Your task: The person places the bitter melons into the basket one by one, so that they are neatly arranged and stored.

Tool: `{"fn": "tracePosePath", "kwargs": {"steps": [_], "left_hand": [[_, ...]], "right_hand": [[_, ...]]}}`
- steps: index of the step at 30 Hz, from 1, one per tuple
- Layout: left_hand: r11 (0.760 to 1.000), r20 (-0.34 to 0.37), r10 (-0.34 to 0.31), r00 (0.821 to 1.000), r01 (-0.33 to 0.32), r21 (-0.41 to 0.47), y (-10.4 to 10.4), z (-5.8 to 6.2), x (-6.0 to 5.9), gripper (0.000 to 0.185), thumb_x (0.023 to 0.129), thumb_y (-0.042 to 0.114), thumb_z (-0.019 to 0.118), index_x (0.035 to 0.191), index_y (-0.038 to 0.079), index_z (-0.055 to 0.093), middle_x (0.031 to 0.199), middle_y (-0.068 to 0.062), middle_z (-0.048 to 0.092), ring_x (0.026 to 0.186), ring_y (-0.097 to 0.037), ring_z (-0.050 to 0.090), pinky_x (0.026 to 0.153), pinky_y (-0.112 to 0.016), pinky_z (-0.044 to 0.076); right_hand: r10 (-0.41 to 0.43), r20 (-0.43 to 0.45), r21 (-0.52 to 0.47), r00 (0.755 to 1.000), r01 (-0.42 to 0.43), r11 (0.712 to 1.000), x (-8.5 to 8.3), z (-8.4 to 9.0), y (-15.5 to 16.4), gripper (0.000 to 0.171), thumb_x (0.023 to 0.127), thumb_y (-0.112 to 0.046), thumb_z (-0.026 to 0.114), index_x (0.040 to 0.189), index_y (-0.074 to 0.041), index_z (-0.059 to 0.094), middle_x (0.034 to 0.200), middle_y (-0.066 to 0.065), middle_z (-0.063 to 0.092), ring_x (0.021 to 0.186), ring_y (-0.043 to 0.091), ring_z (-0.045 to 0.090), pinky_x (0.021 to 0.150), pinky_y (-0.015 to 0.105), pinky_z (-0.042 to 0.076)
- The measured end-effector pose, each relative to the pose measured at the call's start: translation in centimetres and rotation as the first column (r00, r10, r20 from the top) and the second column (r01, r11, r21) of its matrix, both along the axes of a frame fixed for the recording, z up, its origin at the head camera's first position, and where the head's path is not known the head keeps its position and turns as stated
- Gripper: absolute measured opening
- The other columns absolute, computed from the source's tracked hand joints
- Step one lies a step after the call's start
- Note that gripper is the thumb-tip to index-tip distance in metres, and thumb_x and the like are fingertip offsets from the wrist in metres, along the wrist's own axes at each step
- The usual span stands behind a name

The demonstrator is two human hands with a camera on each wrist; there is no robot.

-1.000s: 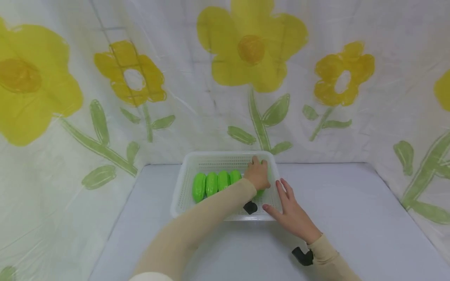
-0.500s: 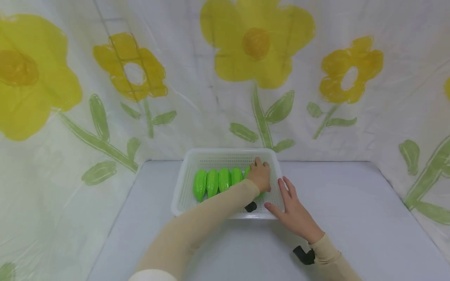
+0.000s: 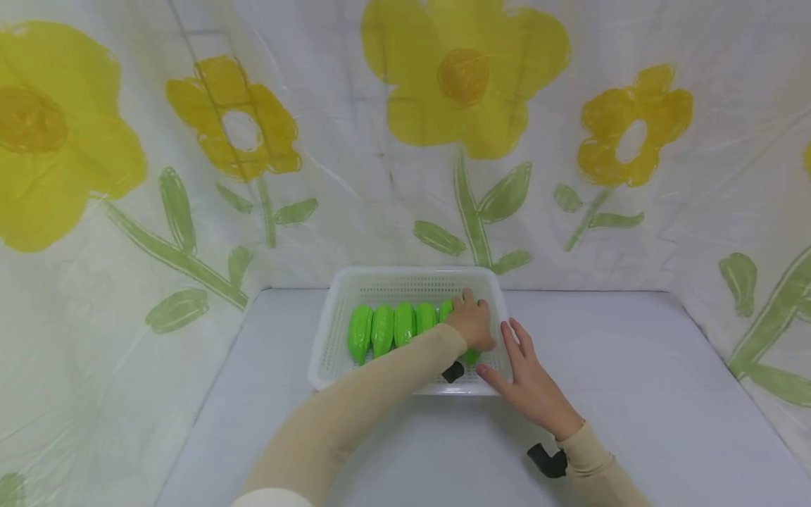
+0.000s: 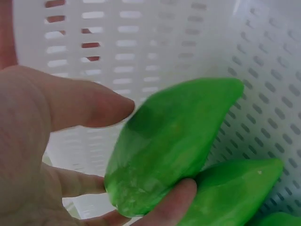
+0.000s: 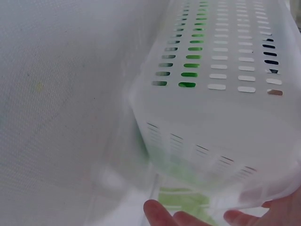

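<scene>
A white perforated plastic basket (image 3: pixel 322 352) stands on the table with several glossy green mangoes (image 3: pixel 383 329) lying side by side in a row. My left hand (image 3: pixel 472 325) reaches into its right end. There it grips the end mango (image 4: pixel 174 141), thumb on one side and fingers on the other, as the left wrist view shows. A neighbouring mango (image 4: pixel 230 190) lies right beside it. My right hand (image 3: pixel 531 386) is at the basket's front right corner, fingers extended along the right side and thumb near the front rim. The left forearm hides the lower ends of some mangoes.
The pale tabletop (image 3: pixel 608 352) extends on both sides of the basket. Behind it hangs a white sheet (image 3: pixel 342 211) painted with yellow flowers. A black wrist-worn piece (image 3: pixel 548 461) sits by the right sleeve.
My left hand has shifted slightly right and toward me at the end mango, and more of the mango beside it shows. The right hand stays at the basket's corner. The head view has tilted slightly.
</scene>
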State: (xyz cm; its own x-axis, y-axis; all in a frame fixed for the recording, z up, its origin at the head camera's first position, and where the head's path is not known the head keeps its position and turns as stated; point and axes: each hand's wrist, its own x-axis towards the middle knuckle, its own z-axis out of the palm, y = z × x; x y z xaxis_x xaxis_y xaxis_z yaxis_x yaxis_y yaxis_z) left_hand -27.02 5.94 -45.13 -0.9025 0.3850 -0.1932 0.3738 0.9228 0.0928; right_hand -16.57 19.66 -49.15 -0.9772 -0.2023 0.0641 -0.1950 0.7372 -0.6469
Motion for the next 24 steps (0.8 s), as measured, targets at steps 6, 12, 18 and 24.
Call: {"fn": "tracePosePath", "kwargs": {"steps": [6, 12, 18, 24], "left_hand": [[1.0, -0.037, -0.001, 0.999, 0.001, 0.007, 0.0, -0.8, -0.2, 0.074, 0.087, 0.038, 0.077, 0.148, 0.005, 0.051, 0.154, -0.023, 0.04, 0.128, -0.036, 0.054, 0.094, -0.041, 0.059], [1.0, -0.042, 0.002, 0.999, -0.001, 0.006, -0.2, -0.7, -0.4, 0.083, 0.088, 0.039, 0.076, 0.158, 0.008, 0.042, 0.159, -0.024, 0.036, 0.136, -0.038, 0.051, 0.103, -0.043, 0.055], [1.0, -0.106, -0.012, 0.994, 0.013, 0.003, -1.0, 1.2, 0.3, 0.078, 0.098, 0.044, 0.065, 0.162, 0.01, 0.035, 0.165, -0.021, 0.03, 0.146, -0.036, 0.043, 0.105, -0.042, 0.055], [0.995, -0.202, -0.026, 0.979, 0.046, 0.094, -3.8, 4.8, 2.8, 0.077, 0.101, 0.063, 0.051, 0.162, 0.017, 0.038, 0.167, -0.017, 0.034, 0.151, -0.04, 0.038, 0.113, -0.06, 0.046]], "right_hand": [[0.002, -0.006, -0.009, 1.0, -0.002, 1.0, 0.3, 0.0, -0.1, 0.096, 0.101, -0.055, 0.06, 0.168, -0.008, 0.009, 0.175, 0.014, 0.003, 0.144, 0.051, 0.044, 0.101, 0.069, 0.049], [0.003, -0.013, 0.003, 1.0, -0.003, 1.0, 0.2, 0.0, -0.2, 0.097, 0.101, -0.055, 0.06, 0.168, -0.007, 0.01, 0.174, 0.014, 0.004, 0.143, 0.051, 0.045, 0.102, 0.069, 0.049], [0.007, -0.019, 0.019, 1.0, -0.007, 1.0, 0.0, 0.1, -0.1, 0.096, 0.101, -0.055, 0.06, 0.168, -0.006, 0.012, 0.174, 0.017, 0.006, 0.143, 0.053, 0.044, 0.103, 0.07, 0.047], [0.019, -0.03, 0.044, 0.999, -0.018, 0.999, -0.4, 0.9, 0.2, 0.094, 0.102, -0.055, 0.059, 0.166, -0.002, 0.015, 0.172, 0.022, 0.007, 0.146, 0.054, 0.039, 0.107, 0.072, 0.044]]}}
